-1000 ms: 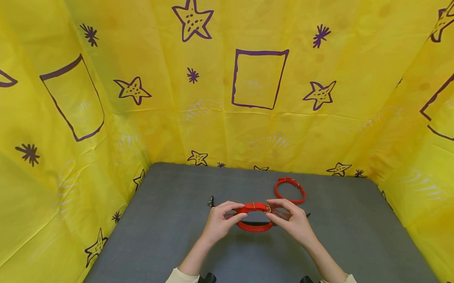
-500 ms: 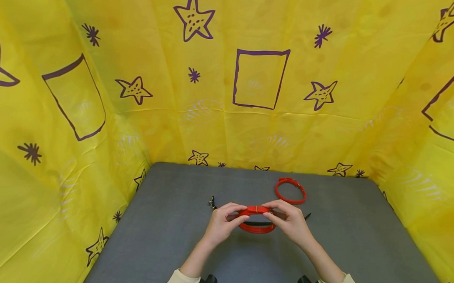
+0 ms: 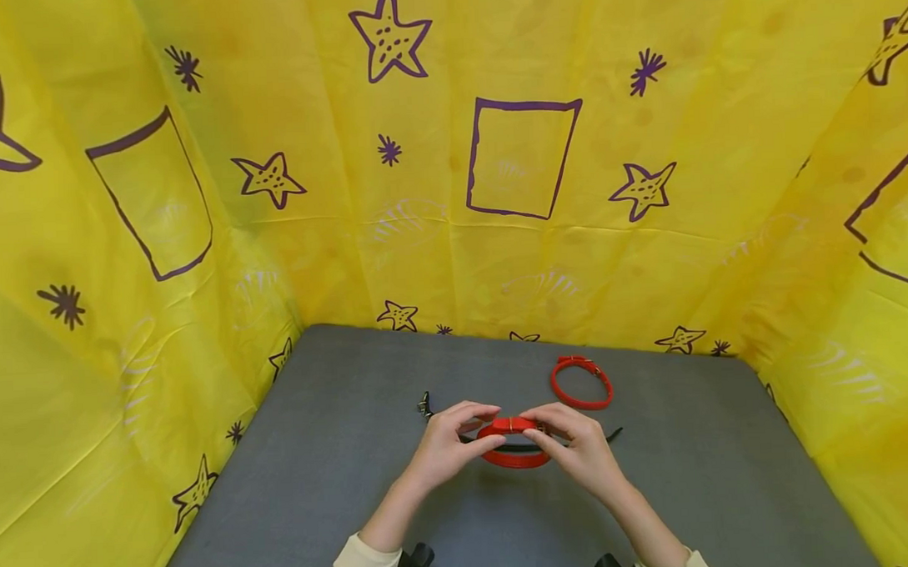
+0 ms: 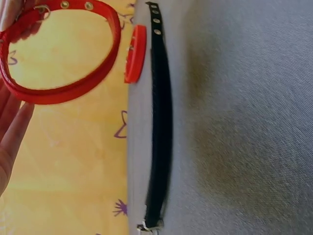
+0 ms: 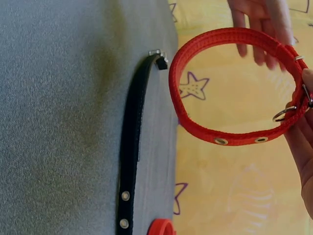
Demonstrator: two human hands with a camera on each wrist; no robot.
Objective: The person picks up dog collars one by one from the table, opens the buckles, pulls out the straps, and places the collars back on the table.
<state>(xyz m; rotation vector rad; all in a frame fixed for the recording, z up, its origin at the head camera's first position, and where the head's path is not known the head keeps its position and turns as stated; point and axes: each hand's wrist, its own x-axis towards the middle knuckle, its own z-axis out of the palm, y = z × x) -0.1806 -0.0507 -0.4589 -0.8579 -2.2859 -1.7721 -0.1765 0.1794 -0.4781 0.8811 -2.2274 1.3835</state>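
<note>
A red collar (image 3: 516, 461), buckled into a ring with metal eyelets and a D-ring, is held up over the grey table. My right hand (image 3: 580, 450) pinches it at the buckle side, thumb in front and fingers behind. At the ring's opposite side, my left hand (image 3: 448, 442) has its fingers apart and fairly straight, close by the strap. Beneath the ring, a black collar (image 4: 161, 117) lies stretched out on the table, its buckle at the left end and eyelets at the right; the hands partly hide it in the head view.
A second red collar (image 3: 582, 382), also closed into a ring, lies on the table behind my right hand. Yellow cloth (image 3: 423, 259) with purple stars encloses the grey table (image 3: 352, 379) at the back and sides.
My left hand has let go of the red collar, its fingers spreading away from the strap. My right hand has shifted slightly left along the buckle side, still gripping it.
</note>
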